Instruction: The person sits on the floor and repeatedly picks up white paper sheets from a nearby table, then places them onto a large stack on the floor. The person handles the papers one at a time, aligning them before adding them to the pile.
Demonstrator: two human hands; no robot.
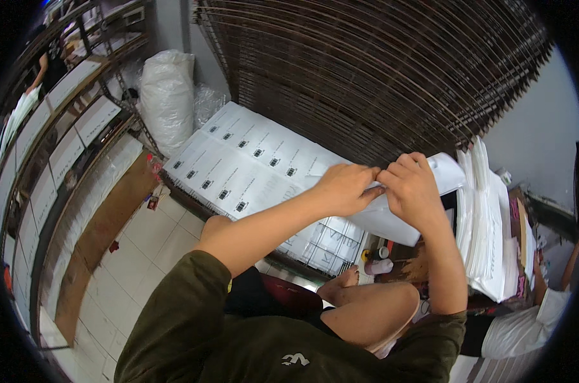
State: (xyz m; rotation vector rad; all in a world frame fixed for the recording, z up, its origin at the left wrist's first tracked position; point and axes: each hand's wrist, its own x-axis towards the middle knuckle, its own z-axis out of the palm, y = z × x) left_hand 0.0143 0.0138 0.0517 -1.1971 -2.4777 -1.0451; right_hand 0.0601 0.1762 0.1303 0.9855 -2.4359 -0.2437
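Note:
My left hand (348,188) and my right hand (407,191) meet close together in front of me, above the right end of a wire rack. Both have their fingers closed on the upper edge of a thin, flexible white sheet (391,225). This sheet hangs below my hands, and a curled part of it shows beyond my right hand. Under and left of it, white printed sheets (251,150) with rows of small dark marks lie on the wire rack (331,265). A thick stack of white sheets (484,236) stands beside my right forearm.
Behind the printed sheets, many dark wire racks (379,70) are tilted up together. A shelf (72,153) with white boards runs along the left. A white plastic-wrapped bundle (167,102) stands at the back. Another person (525,329) is at the right edge; a pinkish cup (380,266) sits low.

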